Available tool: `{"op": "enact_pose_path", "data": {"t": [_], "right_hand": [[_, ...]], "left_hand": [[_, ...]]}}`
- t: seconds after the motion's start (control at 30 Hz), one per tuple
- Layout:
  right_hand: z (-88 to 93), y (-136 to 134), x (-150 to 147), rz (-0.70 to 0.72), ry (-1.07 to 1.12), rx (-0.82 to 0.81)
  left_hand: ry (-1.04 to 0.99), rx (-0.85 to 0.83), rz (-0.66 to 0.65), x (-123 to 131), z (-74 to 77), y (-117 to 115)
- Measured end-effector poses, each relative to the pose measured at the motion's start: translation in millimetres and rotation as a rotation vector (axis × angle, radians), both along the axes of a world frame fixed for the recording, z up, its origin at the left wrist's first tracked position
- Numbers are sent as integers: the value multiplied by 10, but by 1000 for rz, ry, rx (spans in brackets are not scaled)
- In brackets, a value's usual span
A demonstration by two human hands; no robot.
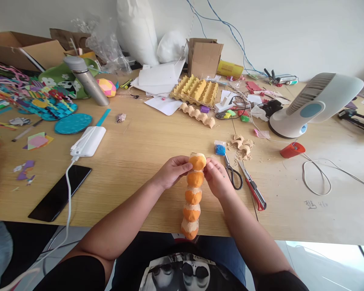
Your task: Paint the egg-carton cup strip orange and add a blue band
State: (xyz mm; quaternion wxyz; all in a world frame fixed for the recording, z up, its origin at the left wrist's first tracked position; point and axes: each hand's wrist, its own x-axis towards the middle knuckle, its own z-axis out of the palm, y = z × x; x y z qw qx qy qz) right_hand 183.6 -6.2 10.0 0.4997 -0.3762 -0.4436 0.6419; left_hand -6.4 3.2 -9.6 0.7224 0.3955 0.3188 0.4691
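Note:
Between my hands is a strip of egg carton (193,197), its row of bumps coated in orange with bare tan pulp showing between them. It points from the far end toward my body, its near end at the table's front edge. My left hand (176,171) pinches the far bump from the left, thumb on the orange. On the other side, my right hand (216,173) grips the same end with closed fingers. Just right of it lie black-handled scissors (235,173), a red utility knife (253,188) and a blue clay packet (220,148).
Tan carton scraps (242,145) lie beyond the knife. Farther back are a yellow egg tray (195,91), an uncoloured carton strip (197,114) and a cardboard box (204,57). A white fan (312,107) and red cup (292,150) stand right; a phone (60,193), power bank (88,141) and bottle (87,83) are left.

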Motion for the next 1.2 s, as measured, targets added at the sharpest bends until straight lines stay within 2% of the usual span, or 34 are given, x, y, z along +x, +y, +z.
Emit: {"op": "enact_pose_path", "data": {"t": [0.13,0.27,0.37,0.6,0.77,1.2], "right_hand": [[-42,12,-10,98,214,-226],[-83,14,-13,112,301,-308],[-109,7,-31,116,305,-314],[-93,-29,-90,138,276,-302],[-77,-23,-96,145,251,-284],[-55,-45,-100,103,256,-269]], "left_hand": [[-21,-31,-33,-7,-2,-3],[-82,-26,-122,-11,16,13],[-93,-44,-85,8,28,27],[-92,-218,26,54,-2,24],[-154,-256,22,47,2,21],[-160,-262,28,44,-1,39]]}}
